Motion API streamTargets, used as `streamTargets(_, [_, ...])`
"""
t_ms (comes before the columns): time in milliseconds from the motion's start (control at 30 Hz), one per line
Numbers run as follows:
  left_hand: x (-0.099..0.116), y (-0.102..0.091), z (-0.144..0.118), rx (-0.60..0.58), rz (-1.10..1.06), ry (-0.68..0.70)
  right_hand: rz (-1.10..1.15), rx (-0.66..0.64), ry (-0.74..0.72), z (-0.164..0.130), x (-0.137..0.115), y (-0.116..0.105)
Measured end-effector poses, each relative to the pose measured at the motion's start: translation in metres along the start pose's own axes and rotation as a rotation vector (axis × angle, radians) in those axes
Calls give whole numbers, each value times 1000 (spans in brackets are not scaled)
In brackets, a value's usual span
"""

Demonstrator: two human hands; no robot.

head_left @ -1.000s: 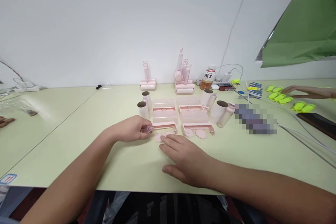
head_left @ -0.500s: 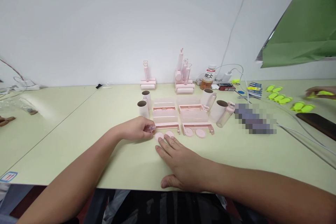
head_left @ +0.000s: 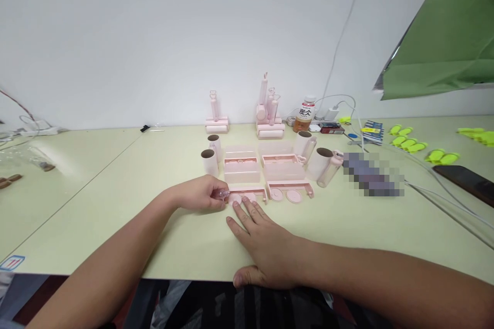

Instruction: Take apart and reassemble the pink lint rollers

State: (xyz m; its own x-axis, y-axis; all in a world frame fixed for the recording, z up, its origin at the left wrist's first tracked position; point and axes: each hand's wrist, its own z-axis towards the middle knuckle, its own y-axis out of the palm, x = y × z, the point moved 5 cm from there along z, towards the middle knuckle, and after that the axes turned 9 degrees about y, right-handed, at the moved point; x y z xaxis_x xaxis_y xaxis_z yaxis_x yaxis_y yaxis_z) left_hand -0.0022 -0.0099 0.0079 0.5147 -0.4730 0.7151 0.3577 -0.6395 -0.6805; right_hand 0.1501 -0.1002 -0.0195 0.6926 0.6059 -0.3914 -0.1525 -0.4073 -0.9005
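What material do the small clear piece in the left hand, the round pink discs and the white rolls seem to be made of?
The small clear piece, pinched in the left hand, looks like glossy transparent plastic: light passes through it. The round pink discs look like smooth matt plastic, evenly coloured. The white rolls seem to be paper on brown cardboard cores, dark at the open ends.

A plain white wall (head_left: 154, 36) fills the space beyond the hands, evenly lit and bare except for a thin white cable (head_left: 343, 36) running up it. A pale yellow-green table (head_left: 193, 236) spreads beneath the hands, and a second table (head_left: 50, 164) of the same colour joins it at a seam well to the left. High to the right hangs a green sheet (head_left: 443, 46) with a silvery edge.
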Motion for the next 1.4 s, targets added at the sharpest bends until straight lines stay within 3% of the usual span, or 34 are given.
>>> streamTargets(333, [0, -9, 1, 119, 78, 58, 3, 27, 78, 10, 11, 2])
streamTargets(800, [-3, -11, 3, 173, 117, 63, 0, 80, 130, 16, 14, 2])
streamTargets(933, [3, -16, -2, 249, 150, 41, -16, 280, 65, 13, 9, -7])
streamTargets(1033, [18, -9, -5, 253, 171, 68, 136, 483, 35, 7, 6, -24])
streamTargets(1133, [39, 8, -5, 192, 164, 131, 386, 517, 116, 4, 12, -35])
streamTargets(1200, [51, 20, -3, 156, 156, 185, 435, 512, 151, 4, 15, -38])
streamTargets(1300, [60, 27, -1, 177, 180, 250, 347, 596, 75, 1, 13, -46])
streamTargets(1400, [60, 22, -1, 255, 233, 265, 313, 734, -39, -6, 10, -55])
